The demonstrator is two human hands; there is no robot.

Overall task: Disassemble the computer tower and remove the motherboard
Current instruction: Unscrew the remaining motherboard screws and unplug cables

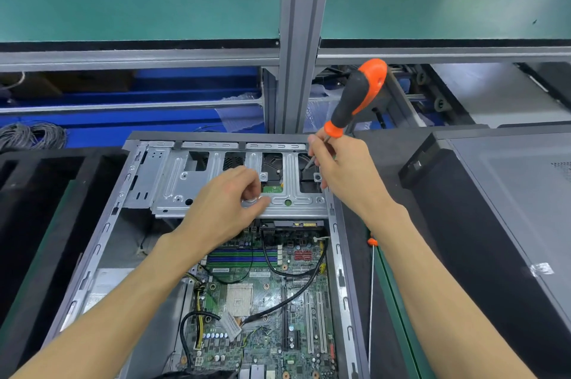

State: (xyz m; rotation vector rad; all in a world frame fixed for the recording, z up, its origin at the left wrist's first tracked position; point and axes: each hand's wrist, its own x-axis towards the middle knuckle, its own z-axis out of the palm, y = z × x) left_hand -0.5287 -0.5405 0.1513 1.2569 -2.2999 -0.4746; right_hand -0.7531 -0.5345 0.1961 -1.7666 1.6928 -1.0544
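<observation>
The open computer tower (pixel 102 233) lies on its side in front of me. Its green motherboard (pixel 265 295) shows in the lower half, with black cables across it. A silver drive cage (pixel 173 180) spans the far end. My left hand (pixel 228 202) rests on the cage's front edge with its fingers curled, pinching at a small round fastener there. My right hand (pixel 343 174) pinches the metal shaft of an orange and black screwdriver (pixel 358 97). The tip points down into the cage's right opening near a screw tab.
A second dark tower case (pixel 506 208) lies to the right. Black foam trays (pixel 34 199) sit on the left. A thin second screwdriver (pixel 371 286) lies between the two cases. A grey upright post (pixel 302 38) and a green shelf stand behind.
</observation>
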